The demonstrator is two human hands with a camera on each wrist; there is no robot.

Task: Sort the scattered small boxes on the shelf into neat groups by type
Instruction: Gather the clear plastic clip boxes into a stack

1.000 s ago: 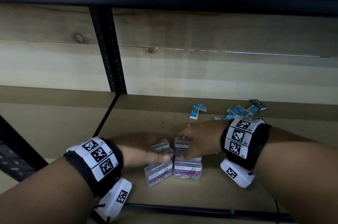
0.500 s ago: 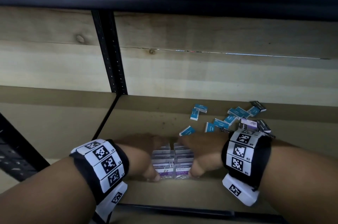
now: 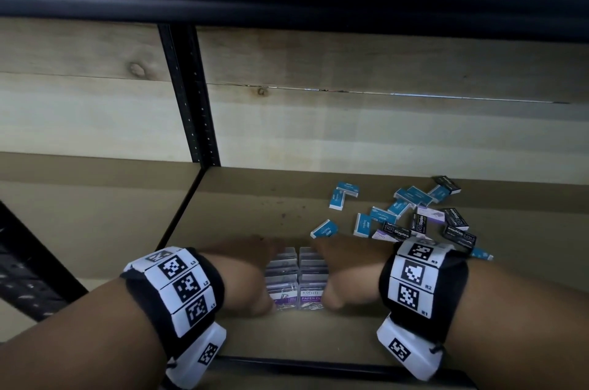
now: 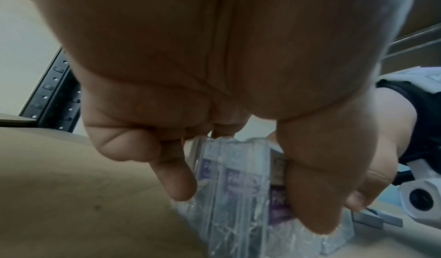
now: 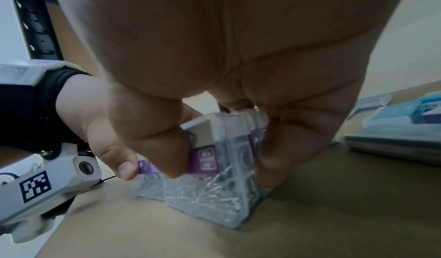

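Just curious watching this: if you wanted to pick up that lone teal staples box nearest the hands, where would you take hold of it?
Probably across its two long edges, coming from above. The teal staples box lies flat on the shelf, slightly apart from the scattered pile, so its long sides look free for a pinching grip, while its broad face offers nothing to hold.

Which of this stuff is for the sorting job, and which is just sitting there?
For the job:
- clear clip boxes, gripped by the left hand and right hand
- blue boxes
- black boxes

Just there:
- shelf
- black post
- wood wall
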